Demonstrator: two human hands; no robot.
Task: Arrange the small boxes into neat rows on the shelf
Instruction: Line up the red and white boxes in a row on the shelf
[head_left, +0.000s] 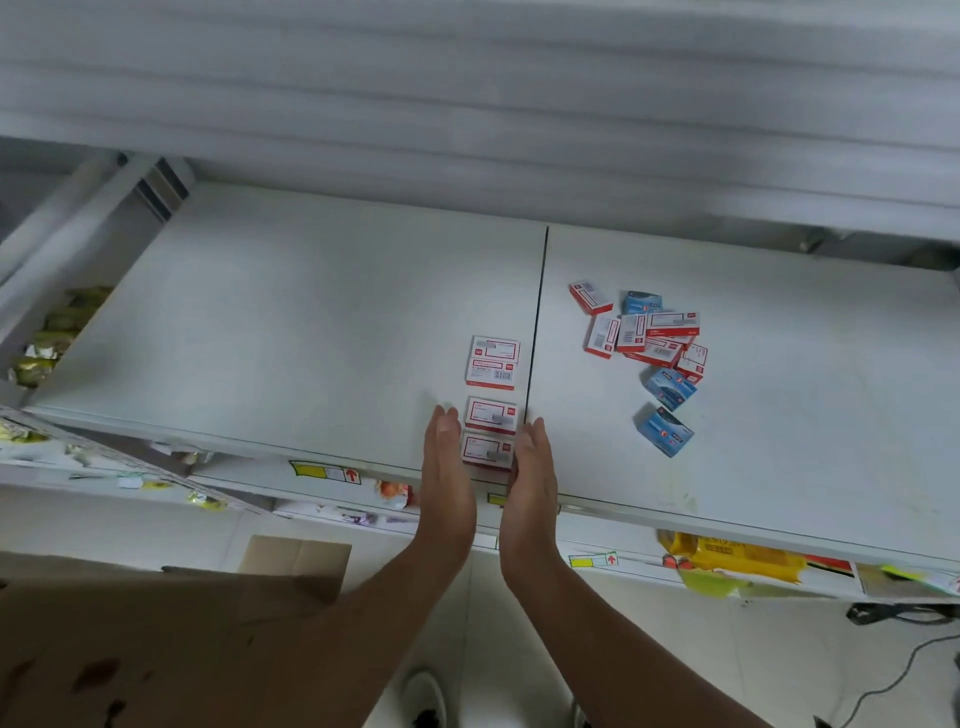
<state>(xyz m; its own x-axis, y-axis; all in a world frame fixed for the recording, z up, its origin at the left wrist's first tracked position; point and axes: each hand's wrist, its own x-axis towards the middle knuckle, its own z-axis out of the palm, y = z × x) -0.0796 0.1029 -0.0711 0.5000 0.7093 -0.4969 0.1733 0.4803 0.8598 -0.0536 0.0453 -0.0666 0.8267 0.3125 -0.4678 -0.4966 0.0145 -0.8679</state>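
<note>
Several small red-and-white boxes lie in a column on the white shelf (291, 322), just left of its dark seam. The nearest box (487, 450) and the one behind it (490, 414) sit between my two hands. My left hand (445, 467) stands on edge with straight fingers against their left side. My right hand (532, 470) stands the same way against their right side. Farther back lie two more boxes (493, 362), touching each other. A loose heap of red-and-white boxes (647, 335) and blue boxes (670, 388) lies right of the seam.
One blue box (665, 431) lies apart near the front of the right panel. A brown cardboard carton (171, 639) stands at lower left. Yellow packets (737, 561) fill the shelf below, and more packets (47, 338) sit at far left. A black cable (904, 613) lies on the floor.
</note>
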